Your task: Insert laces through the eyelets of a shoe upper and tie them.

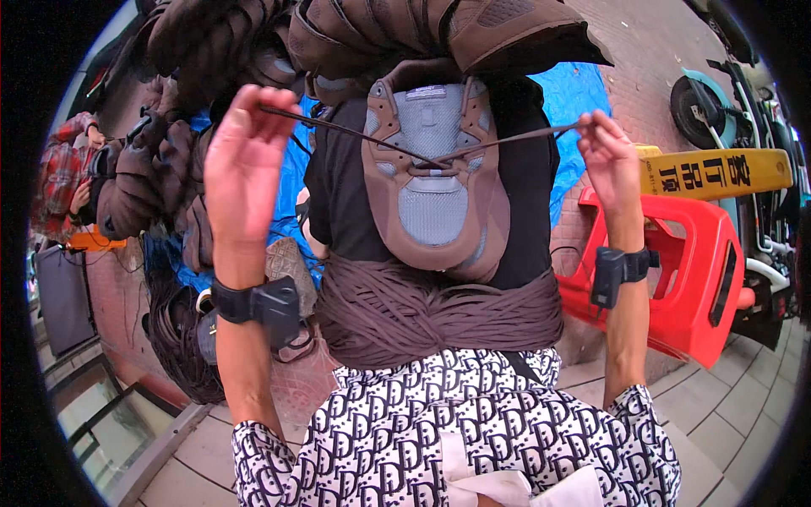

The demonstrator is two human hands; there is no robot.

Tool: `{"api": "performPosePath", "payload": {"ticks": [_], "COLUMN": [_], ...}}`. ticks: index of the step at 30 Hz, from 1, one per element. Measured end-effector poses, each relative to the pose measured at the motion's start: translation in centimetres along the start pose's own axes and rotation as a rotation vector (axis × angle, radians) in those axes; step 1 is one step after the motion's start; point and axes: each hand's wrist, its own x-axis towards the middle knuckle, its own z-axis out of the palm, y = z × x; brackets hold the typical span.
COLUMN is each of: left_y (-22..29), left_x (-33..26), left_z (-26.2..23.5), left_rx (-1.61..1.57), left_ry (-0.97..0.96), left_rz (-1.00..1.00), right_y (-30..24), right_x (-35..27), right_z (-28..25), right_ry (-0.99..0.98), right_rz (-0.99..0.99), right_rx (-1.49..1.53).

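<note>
On my lap lies a brown shoe upper with blue-grey mesh, its toe end toward me. A brown shoelace runs through its lowest eyelets, and the two ends cross just above the toe. My left hand pinches one end at the upper left. At the right, my right hand pinches the other end between thumb and fingers. Both ends are stretched out to the sides above the shoe upper. Across my thighs rests a thick bundle of brown laces.
Stacked brown shoe uppers rise just beyond my lap. A red plastic stool and a yellow sign stand to the right. Blue sheeting covers ground behind. At far left, a person in a plaid sleeve sits near more uppers.
</note>
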Motion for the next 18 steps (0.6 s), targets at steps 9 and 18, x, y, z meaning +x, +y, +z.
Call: {"api": "performPosePath", "payload": {"ticks": [9,18], "left_y": [15.9,24.1], "left_x": [2.9,2.0], "left_z": [-21.0,-38.3], "left_rx": [-0.116,0.204], "left_ry": [0.061,0.582], "left_rz": [0.163,0.069], "right_y": [-6.1,-12.0], "right_x": [5.5,7.1], "right_z": [-16.8,-29.6], "right_ry": [-0.056,0.141], "right_rz": [-0.126,-0.174], "right_rx": [0.479,0.349]}}
